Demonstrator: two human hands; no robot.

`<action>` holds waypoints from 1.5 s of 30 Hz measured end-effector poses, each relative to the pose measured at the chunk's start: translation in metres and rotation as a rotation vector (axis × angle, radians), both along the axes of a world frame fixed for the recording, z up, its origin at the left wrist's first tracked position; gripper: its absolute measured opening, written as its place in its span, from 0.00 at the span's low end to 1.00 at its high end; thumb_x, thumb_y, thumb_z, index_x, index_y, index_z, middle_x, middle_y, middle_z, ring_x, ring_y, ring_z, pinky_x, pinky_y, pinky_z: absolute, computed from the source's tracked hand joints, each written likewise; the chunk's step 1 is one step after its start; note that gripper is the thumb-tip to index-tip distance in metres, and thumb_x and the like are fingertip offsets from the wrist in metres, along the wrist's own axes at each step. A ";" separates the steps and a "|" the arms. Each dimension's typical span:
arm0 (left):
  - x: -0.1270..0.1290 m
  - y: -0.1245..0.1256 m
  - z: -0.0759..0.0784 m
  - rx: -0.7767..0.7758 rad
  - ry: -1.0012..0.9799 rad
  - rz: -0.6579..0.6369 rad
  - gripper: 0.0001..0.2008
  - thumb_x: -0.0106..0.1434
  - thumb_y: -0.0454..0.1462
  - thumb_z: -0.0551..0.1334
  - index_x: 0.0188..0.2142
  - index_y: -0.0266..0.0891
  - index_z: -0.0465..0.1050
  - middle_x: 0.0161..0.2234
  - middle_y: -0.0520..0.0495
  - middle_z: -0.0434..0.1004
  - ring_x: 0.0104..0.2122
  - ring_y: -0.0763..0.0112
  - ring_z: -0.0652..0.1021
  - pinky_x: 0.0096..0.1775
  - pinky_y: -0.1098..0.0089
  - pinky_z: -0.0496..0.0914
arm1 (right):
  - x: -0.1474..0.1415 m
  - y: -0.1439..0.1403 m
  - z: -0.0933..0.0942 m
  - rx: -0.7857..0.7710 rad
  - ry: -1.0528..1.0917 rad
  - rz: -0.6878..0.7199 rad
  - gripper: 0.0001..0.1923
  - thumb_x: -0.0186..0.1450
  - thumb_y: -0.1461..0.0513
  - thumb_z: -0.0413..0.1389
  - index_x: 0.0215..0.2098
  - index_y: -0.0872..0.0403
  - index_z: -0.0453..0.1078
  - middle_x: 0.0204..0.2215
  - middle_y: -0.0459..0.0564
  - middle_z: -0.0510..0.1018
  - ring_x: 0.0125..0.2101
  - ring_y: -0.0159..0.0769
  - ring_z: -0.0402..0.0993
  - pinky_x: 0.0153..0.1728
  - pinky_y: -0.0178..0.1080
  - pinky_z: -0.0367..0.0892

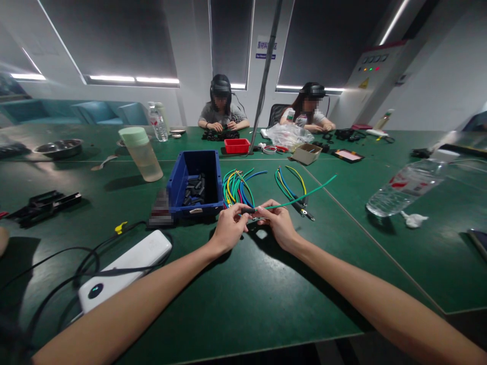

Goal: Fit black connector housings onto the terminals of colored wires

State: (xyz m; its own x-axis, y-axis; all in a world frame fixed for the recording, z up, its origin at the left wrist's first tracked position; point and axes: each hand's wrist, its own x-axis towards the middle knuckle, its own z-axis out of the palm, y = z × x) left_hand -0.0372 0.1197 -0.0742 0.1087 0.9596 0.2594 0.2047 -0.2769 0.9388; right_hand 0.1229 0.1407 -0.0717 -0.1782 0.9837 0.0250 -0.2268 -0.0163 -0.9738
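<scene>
My left hand (pixel 228 228) pinches a short black sleeve (pixel 248 210) just above the table, in front of the blue bin. My right hand (pixel 280 226) is closed on a green wire (pixel 314 192) at the sleeve's right end; the wire's free length runs up to the right. How far the wire sits inside the sleeve I cannot tell. Behind my hands lies a bundle of green, yellow, blue and red wires (pixel 236 186). Farther right are several wires with black sleeves and metal lugs (pixel 294 195). More black sleeves (pixel 195 189) lie in the blue bin (pixel 175 190).
A white power bank (pixel 125 271) with a black cable lies left of my forearm. A green-lidded bottle (pixel 141 154) stands beyond it. At right, a water bottle (pixel 409 185) leans over the green table (pixel 258 299). Two people sit across, near a red tray (pixel 236 146).
</scene>
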 end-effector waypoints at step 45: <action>0.002 0.000 -0.002 -0.006 -0.034 0.016 0.10 0.60 0.37 0.57 0.40 0.36 0.71 0.30 0.48 0.77 0.19 0.78 0.73 0.23 0.76 0.69 | 0.001 0.000 -0.001 0.009 -0.018 0.023 0.16 0.51 0.52 0.65 0.30 0.51 0.68 0.27 0.47 0.78 0.30 0.38 0.76 0.26 0.35 0.68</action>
